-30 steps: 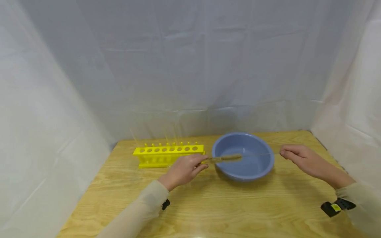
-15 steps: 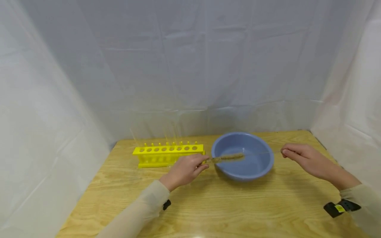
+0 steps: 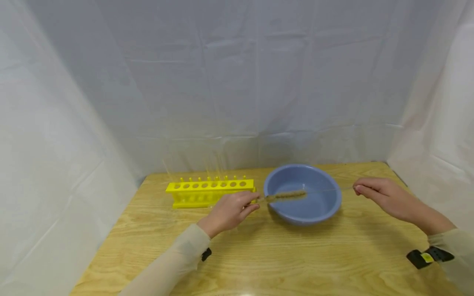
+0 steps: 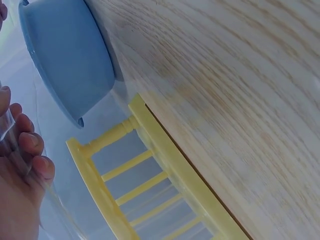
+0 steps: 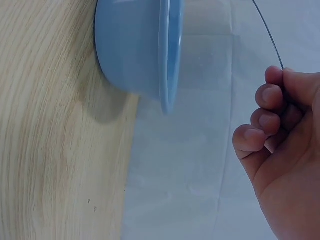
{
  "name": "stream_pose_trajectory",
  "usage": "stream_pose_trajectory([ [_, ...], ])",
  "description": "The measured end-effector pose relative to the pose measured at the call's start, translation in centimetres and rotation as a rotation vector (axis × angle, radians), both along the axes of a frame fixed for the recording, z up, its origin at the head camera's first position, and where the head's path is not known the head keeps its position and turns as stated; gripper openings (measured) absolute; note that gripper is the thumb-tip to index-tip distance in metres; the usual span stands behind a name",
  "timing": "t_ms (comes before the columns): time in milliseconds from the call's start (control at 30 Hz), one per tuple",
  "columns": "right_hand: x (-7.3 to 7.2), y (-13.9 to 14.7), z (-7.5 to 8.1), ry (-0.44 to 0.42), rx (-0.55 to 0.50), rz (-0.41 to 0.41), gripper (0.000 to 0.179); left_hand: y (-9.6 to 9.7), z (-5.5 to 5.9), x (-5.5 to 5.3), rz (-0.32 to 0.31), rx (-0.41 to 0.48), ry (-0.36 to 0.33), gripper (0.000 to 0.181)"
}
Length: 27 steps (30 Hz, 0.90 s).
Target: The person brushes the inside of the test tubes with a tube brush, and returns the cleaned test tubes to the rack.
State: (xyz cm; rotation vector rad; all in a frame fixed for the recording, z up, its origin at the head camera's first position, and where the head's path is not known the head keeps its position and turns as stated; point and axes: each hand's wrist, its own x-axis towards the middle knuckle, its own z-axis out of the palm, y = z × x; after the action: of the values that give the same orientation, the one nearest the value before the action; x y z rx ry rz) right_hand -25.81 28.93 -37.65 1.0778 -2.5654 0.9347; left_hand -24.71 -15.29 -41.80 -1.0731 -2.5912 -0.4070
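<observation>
I've got the left hand (image 3: 229, 211) gripping a glass test tube (image 4: 61, 214), the right hand (image 3: 386, 197) pinching the tube brush (image 3: 290, 195) by its wire (image 5: 270, 37), bristles over the blue basin (image 3: 314, 210). Looks like scrubbing; next, I'd want a straight stroke. Beyond the left hand stands the yellow rack (image 3: 207, 190).

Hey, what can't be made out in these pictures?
Head view: the count of clear tubes at the yellow rack; too faint.
Left wrist view: the rack's other end; cut off by the bottom edge.
Right wrist view: brush wire, cut off by the top edge; its end, hidden in the right hand.
</observation>
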Motion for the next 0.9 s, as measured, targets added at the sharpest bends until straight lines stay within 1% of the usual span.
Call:
stream_pose_trajectory([
  [200,-0.2,0.6,0.1,0.064,0.012,-0.032,0.027,0.0,0.1,0.0,0.014,-0.004,-0.009,0.037],
  [333,-0.2,1.2,0.2,0.072,0.022,-0.052,0.025,0.0,0.2,-0.2,0.018,0.000,-0.012,0.036],
  [433,0.0,2.1,0.3,0.072,0.038,-0.124,0.021,-0.2,0.1,-0.4,0.036,0.001,-0.027,0.033],
  [567,0.1,3.7,0.3,0.047,0.047,-0.236,0.020,-0.5,-0.1,-0.7,0.078,-0.018,-0.038,0.029],
  [633,0.0,4.3,0.1,0.035,0.056,-0.262,0.021,-0.6,-0.1,-0.8,0.090,-0.040,-0.019,0.029],
  [833,-0.1,4.7,-0.7,0.055,0.061,-0.292,0.020,0.1,0.2,-1.1,0.118,-0.107,0.115,0.031],
  [900,-0.1,4.7,-1.0,0.059,0.062,-0.301,0.020,0.4,0.4,-1.2,0.126,-0.124,0.141,0.030],
])
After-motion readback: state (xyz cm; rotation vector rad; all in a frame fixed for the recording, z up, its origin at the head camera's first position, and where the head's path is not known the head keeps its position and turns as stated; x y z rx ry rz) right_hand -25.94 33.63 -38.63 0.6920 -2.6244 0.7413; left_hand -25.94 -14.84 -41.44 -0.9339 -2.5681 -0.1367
